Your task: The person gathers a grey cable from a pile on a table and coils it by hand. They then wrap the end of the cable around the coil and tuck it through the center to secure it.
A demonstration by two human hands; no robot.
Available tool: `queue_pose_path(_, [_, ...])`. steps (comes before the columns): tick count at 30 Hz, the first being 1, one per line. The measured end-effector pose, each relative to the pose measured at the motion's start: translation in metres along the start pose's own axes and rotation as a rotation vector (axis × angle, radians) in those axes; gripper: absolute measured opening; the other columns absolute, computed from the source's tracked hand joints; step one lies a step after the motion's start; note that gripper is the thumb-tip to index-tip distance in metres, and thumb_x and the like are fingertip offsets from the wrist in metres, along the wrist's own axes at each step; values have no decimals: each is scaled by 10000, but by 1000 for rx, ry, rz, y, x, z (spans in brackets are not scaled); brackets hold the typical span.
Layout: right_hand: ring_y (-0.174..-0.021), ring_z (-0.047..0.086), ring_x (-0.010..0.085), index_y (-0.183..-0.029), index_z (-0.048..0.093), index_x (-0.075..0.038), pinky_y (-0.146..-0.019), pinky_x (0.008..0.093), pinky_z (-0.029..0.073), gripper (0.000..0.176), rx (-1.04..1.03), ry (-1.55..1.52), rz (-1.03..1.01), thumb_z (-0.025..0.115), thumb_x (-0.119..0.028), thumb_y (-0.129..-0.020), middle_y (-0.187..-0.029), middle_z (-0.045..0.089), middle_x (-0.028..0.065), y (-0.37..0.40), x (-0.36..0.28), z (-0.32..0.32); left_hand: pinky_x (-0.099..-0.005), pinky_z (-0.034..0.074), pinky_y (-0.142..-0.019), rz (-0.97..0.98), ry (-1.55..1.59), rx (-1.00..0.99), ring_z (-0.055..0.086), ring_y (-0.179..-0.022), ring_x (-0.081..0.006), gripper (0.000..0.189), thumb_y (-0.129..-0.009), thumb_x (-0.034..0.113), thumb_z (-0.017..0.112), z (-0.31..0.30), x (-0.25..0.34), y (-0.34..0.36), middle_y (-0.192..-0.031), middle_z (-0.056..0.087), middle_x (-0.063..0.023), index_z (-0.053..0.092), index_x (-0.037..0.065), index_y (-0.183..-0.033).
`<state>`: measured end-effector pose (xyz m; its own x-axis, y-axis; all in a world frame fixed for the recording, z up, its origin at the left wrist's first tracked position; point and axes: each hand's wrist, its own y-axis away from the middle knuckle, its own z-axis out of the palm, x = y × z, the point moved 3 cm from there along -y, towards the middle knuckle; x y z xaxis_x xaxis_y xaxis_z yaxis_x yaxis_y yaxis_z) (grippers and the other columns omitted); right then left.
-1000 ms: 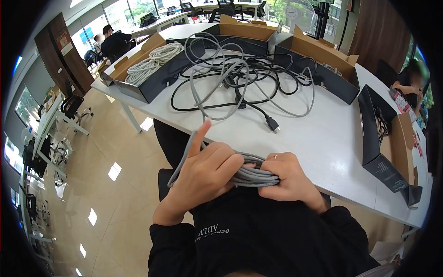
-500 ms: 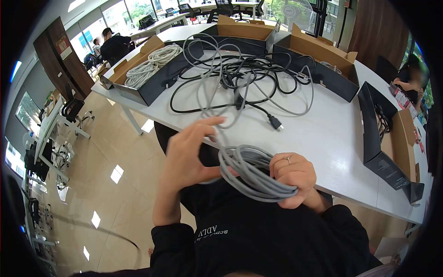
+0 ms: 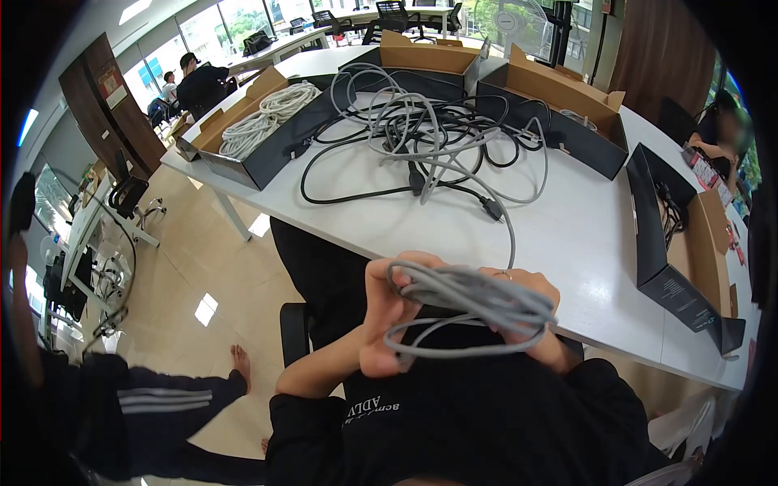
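Note:
A coil of grey cable (image 3: 478,301) is held up in front of my black shirt, at the near edge of the table. At its left end my left hand (image 3: 387,312) has its fingers curled round the loops. My right hand (image 3: 528,293), with a ring on one finger, grips the opposite end and is partly covered by blurred loops. From the coil a grey strand (image 3: 510,235) runs up to loose grey loops (image 3: 429,134) on the table. Those lie over a tangle of black cables (image 3: 397,150), one ending in a black plug (image 3: 491,208).
Open boxes ring the white table (image 3: 583,243): one with pale cable bundles (image 3: 271,120) at left, two behind, and one with black cables (image 3: 671,215) at right. A person in striped trousers (image 3: 162,397) stands close on my left; others sit farther off.
My left hand has moved right and closed on the coil, which has turned flatter. The loose grey loops on the table have shifted right. A person has come into view at left.

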<state>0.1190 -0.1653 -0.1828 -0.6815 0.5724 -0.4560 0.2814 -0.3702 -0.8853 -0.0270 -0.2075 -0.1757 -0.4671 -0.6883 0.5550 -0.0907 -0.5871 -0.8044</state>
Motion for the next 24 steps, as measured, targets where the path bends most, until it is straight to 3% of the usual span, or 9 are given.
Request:
queue_pose_path(3, [-458,466,147,-671,512,26,-536,328,446,284,243,-267,274,612,-219,-775,-535,496,71,8,2,-4,-428,394,-888,150,69,26,522,-947,-234,664,-688,147,733,11,-1,-8,-1084,450,-141,249,134,-1144])
queue_pose_path(6, [-457,465,150,-676,512,29,-537,312,437,233,205,-413,199,588,-168,-774,-533,487,61,-1,7,0,-353,462,-769,215,-219,124,531,-928,-204,757,-653,145,765,11,-6,-6,-1061,471,-133,254,115,-1209])
queue_pose_path(10, [-554,509,217,-661,524,29,-558,328,424,125,60,-88,232,617,-40,-704,-620,529,112,-2,8,11,-204,422,-597,-207,-260,368,530,-688,-106,461,-750,146,681,-20,-11,-4,-799,533,-57,406,36,-1105])
queue_pose_path(11, [-582,522,240,-675,537,28,-574,329,428,112,-21,18,202,631,-29,-691,-645,539,131,-4,9,13,-182,406,-545,-117,-259,415,523,-635,-66,202,-759,138,653,-29,-19,0,-672,519,16,534,13,-865])
queue_pose_path(14, [-609,541,237,-763,574,26,-567,279,424,131,-190,282,24,659,-32,-683,-680,565,141,-20,3,18,-244,465,-548,-49,-8,342,556,-690,-128,319,-746,184,676,-48,-28,16,-780,546,-79,490,-7,-922])
queue_pose_path(17, [-606,543,187,-902,572,44,-544,235,408,261,-133,306,269,672,-26,-672,-697,578,103,-17,-5,16,-234,399,-454,91,-743,275,532,-533,-120,212,-645,108,692,-34,9,-4,-657,557,-24,522,58,-762])
queue_pose_path(20, [-597,543,155,-1056,526,52,-532,225,399,438,139,154,478,693,-52,-665,-722,593,70,-17,-11,12,-251,409,-452,165,-1310,-141,510,-504,-156,192,-630,101,653,-4,35,-29,-637,515,-32,484,93,-721])
queue_pose_path(22, [-703,608,150,-1118,503,29,-604,236,448,517,-54,351,577,685,-47,-641,-816,629,94,-26,-22,10,-295,386,-440,123,-1439,-432,475,-503,-196,224,-568,55,633,19,34,-35,-605,419,-47,494,48,-743])
queue_pose_path(24, [-765,634,166,-1113,515,12,-652,244,471,513,-194,438,500,674,-35,-627,-852,643,105,-29,-28,9,-296,390,-450,182,-1456,-449,476,-505,-188,232,-564,59,632,29,33,-37,-608,421,-44,489,51,-746])
